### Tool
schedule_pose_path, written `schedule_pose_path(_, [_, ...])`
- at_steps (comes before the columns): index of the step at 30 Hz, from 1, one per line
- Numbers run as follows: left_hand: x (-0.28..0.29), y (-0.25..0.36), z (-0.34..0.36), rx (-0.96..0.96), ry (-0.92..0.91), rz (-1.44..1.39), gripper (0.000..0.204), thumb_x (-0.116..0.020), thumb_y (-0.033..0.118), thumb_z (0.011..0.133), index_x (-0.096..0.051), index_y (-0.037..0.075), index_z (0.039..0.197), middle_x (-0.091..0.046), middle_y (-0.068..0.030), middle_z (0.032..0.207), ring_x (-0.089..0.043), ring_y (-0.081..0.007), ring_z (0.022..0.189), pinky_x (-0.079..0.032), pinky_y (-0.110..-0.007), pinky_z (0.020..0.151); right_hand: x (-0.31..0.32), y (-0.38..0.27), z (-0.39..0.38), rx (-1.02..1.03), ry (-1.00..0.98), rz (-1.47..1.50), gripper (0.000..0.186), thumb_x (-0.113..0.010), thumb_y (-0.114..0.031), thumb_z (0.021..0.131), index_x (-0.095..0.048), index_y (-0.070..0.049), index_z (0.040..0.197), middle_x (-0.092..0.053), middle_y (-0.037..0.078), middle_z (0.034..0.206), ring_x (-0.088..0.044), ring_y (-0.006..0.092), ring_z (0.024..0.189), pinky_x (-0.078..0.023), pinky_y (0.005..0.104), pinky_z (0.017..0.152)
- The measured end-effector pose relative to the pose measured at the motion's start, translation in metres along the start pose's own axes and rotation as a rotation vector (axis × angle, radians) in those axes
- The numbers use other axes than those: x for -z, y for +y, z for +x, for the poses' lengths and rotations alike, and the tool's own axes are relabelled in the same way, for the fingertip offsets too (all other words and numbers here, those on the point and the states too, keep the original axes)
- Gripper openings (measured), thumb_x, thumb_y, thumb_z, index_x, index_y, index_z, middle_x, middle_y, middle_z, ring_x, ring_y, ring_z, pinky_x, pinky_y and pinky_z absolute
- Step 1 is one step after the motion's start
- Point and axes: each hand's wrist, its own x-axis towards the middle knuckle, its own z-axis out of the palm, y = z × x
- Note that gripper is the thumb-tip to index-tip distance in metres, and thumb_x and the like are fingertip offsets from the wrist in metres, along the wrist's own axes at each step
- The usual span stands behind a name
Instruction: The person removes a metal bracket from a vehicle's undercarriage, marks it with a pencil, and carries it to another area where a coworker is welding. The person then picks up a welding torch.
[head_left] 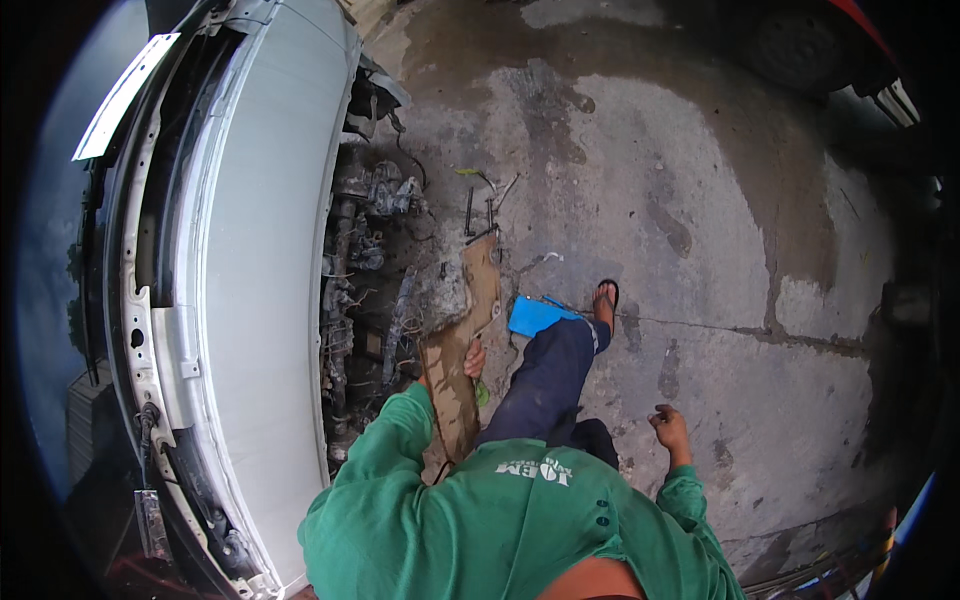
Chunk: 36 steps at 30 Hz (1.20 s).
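My left forearm passes behind a long brown sheet of cardboard (455,405). The fingers of my left hand (474,358) come round its right edge and are closed on it. Just beyond those fingers a metal wrench (489,321) shows against the cardboard; whether the hand also holds it I cannot tell. A bit of bright green material (482,393) hangs below the hand. Out to my right, my right hand (671,429) is over the concrete with its fingers curled in. A small dark spot shows at its fingertips, too small to name.
A light-coloured vehicle panel (265,200) stands on my left, with exposed mechanical parts (365,215) along its side. Long metal tools (470,212) lie on the concrete ahead. A blue flat case (538,315) lies by my sandalled foot (606,298). A wheel (795,45) is at the far right.
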Motion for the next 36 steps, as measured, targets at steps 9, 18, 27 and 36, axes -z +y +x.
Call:
schedule_pose_path(9, [-0.049,0.253,0.127,-0.091,-0.027,-0.153,0.072,-0.043,0.078,0.095,-0.062,0.01,0.081,-0.054,-0.0045,0.067,-0.047,-0.0152,0.06,-0.039,-0.034,0.058,0.204,-0.01,0.099,-0.436,-0.09,0.156,0.021,-0.069,-0.009,0.089,-0.069,0.0,0.108,-0.072,0.012,0.085,-0.066,0.0197,0.058,-0.05,0.0338,0.045])
schedule_pose_path(18, [-0.092,0.513,0.181,-0.323,0.034,-0.214,0.073,-0.044,0.078,0.095,-0.065,0.009,0.082,-0.056,-0.0054,0.068,-0.049,-0.0158,0.062,-0.041,-0.034,0.06,0.384,-0.239,0.33,-0.238,-0.082,0.216,0.019,-0.054,0.0,0.086,-0.069,-0.004,0.097,-0.069,0.009,0.076,-0.066,0.0201,0.055,-0.049,0.0345,0.041])
schedule_pose_path(27, [-0.122,0.74,0.258,-0.469,0.997,-0.096,0.078,-0.049,0.074,0.096,-0.073,0.0,0.091,-0.066,-0.0103,0.08,-0.058,-0.0188,0.073,-0.048,-0.035,0.069,0.503,-0.51,0.715,0.261,-0.098,-0.647,0.042,-0.084,-0.029,0.075,-0.075,-0.001,0.106,-0.074,0.023,0.095,-0.072,0.037,0.094,-0.057,0.0426,0.086])
schedule_pose_path(36, [0.009,0.888,0.314,-0.431,0.683,-0.566,0.069,-0.046,0.08,0.092,-0.051,0.018,0.062,-0.044,0.0008,0.054,-0.039,-0.0168,0.043,-0.029,-0.035,0.043,0.497,-0.937,0.92,0.44,-0.1,-0.444,0.033,-0.079,-0.018,0.084,-0.072,0.002,0.109,-0.075,0.018,0.097,-0.073,0.0295,0.083,-0.057,0.0386,0.077])
